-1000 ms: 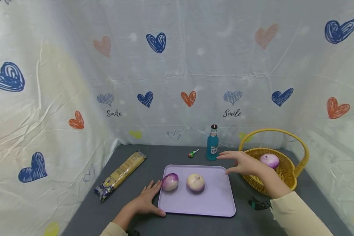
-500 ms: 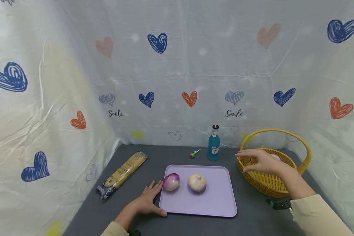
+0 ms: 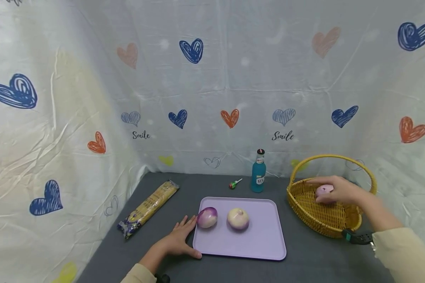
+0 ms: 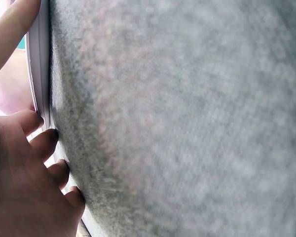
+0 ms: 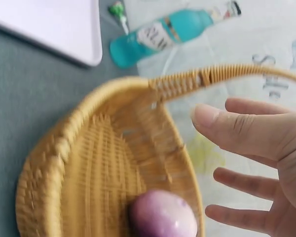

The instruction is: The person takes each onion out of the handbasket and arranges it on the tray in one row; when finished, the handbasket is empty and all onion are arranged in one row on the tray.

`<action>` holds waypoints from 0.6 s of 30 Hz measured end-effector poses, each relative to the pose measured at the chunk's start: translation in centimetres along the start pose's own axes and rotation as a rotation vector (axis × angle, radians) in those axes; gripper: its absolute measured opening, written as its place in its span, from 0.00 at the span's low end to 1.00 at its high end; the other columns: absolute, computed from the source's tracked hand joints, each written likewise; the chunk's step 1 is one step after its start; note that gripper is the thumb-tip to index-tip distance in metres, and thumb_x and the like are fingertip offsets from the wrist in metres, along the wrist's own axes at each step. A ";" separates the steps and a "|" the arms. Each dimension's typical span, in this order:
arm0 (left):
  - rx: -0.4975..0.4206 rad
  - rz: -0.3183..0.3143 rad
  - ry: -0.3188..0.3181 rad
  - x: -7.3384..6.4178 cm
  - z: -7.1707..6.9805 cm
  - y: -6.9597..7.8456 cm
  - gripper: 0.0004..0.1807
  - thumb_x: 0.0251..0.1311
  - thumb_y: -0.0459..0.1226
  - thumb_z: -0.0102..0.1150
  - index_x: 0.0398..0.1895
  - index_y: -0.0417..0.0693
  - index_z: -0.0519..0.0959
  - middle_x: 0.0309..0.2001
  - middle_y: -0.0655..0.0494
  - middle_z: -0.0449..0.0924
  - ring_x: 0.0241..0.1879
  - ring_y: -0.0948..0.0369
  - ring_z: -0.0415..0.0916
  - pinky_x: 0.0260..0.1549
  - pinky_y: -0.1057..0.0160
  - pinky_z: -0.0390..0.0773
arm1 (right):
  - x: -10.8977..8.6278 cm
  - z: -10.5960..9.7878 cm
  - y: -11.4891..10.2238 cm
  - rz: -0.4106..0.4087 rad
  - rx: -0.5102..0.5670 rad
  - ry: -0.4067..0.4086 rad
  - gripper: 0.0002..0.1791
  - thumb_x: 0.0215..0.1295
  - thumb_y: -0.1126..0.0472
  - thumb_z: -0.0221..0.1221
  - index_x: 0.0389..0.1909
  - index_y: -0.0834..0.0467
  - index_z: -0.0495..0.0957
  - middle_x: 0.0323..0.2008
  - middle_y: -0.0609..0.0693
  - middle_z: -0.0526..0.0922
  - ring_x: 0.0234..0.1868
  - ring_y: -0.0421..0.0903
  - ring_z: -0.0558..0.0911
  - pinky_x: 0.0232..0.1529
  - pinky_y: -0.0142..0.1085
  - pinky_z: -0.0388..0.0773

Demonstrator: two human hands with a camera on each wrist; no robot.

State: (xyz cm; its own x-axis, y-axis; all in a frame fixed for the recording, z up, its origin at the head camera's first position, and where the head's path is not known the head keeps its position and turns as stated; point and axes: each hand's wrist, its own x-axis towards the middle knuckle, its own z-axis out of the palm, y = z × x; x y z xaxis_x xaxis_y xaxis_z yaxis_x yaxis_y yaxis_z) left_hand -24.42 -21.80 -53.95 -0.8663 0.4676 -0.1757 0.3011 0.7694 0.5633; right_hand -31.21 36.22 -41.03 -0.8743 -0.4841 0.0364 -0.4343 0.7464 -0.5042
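Note:
A lilac tray point(image 3: 241, 245) bears a purple onion point(image 3: 207, 217) at its left edge and a paler onion point(image 3: 238, 219) near its middle. My left hand point(image 3: 178, 240), fingers spread, rests at the tray's left edge. A third onion point(image 3: 324, 191) lies in a yellow wicker basket point(image 3: 315, 228) on the right. Over that onion my right hand point(image 3: 343, 191) reaches in under the handle, thumb and fingers parted. In the right wrist view the fingers stand apart from the onion point(image 5: 165, 215) and hold nothing.
A blue bottle point(image 3: 258, 177) stands behind the tray, with a small lollipop point(image 3: 235, 184) left of it. A long yellow packet point(image 3: 149, 208) lies on the left. The basket's tall handle point(image 3: 333, 156) arches above it. A heart-patterned sheet point(image 3: 212, 78) hangs behind the table.
My right hand has moved right, from beside the bottle and the tray's corner to over the onion in the basket. The left hand has stayed at the tray's edge.

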 end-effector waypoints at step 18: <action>-0.008 -0.006 -0.009 -0.1 -0.1 0.2 0.68 0.43 0.61 0.77 0.81 0.44 0.50 0.81 0.44 0.46 0.80 0.38 0.34 0.73 0.30 0.39 | 0.7 -0.8 4.2 0.062 -0.079 -0.148 0.36 0.42 0.76 0.70 0.59 0.60 0.81 0.64 0.74 0.72 0.60 0.75 0.73 0.45 0.51 0.82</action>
State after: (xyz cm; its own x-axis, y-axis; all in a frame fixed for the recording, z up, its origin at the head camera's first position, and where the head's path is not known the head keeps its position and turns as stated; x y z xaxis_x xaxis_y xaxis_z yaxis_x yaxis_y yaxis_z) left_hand -24.30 -21.77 -53.72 -0.8645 0.4671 -0.1858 0.2929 0.7684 0.5690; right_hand -33.80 39.36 -42.39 -0.8610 -0.4936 -0.1230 -0.4012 0.8076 -0.4322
